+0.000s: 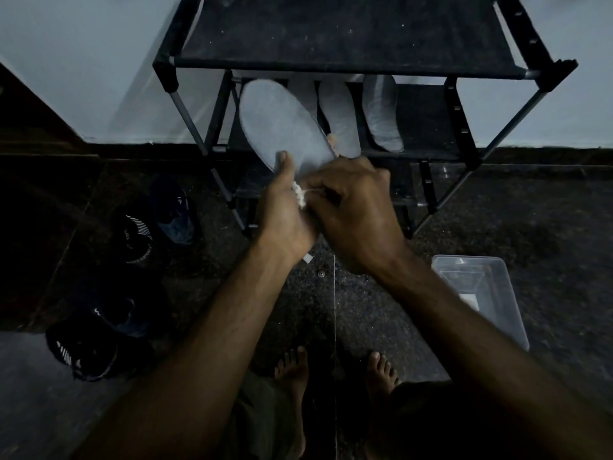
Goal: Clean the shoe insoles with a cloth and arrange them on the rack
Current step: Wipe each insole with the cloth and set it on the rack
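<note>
My left hand (282, 207) grips the heel end of a grey insole (282, 127), thumb on top, holding it up in front of the black shoe rack (345, 66). My right hand (355, 210) is curled around a white cloth (300, 194) pressed against the insole's heel end; most of the cloth is hidden by the fingers. On the rack's second shelf lie two grey insoles (340, 117) (381, 114), with a third (303, 92) partly hidden behind the held one.
Several dark shoes (172, 210) (136, 237) (83, 356) stand on the dark floor at the left. A clear plastic box (481, 293) sits on the floor at the right. My bare feet (292, 370) are below. A pale wall is behind the rack.
</note>
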### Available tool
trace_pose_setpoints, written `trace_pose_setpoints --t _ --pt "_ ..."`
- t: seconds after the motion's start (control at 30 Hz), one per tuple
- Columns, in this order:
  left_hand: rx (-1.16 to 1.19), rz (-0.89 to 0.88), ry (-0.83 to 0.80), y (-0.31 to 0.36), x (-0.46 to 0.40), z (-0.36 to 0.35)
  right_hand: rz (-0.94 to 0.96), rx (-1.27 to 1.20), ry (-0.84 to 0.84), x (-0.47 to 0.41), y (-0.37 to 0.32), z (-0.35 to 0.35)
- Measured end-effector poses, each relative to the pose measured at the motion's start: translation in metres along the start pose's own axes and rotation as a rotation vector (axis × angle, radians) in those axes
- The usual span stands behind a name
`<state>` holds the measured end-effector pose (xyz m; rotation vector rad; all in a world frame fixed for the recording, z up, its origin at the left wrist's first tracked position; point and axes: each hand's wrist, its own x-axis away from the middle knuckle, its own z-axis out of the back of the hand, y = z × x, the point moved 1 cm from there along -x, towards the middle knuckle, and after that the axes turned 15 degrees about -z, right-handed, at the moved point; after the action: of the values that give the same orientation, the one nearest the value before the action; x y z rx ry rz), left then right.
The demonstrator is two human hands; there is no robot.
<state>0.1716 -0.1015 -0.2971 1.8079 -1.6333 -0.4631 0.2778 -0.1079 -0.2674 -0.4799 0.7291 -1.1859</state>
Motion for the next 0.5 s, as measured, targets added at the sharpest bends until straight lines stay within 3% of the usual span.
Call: trace_pose_setpoints --t 0.13,0.4,0.5 --pt "0.007 0.014 -0.063 -0.004 0.004 -0.008 -0.057 -0.039 0.119 -0.019 0.025 0.000" --pt "0.001 0.007 -0.005 -0.003 -0.001 -0.003 0.002 -0.008 0.057 -0.004 0.005 -0.002" --pt "0.000 0.010 -0.039 -0.004 0.004 -0.010 -0.018 -0.030 0.127 -0.016 0.015 0.001"
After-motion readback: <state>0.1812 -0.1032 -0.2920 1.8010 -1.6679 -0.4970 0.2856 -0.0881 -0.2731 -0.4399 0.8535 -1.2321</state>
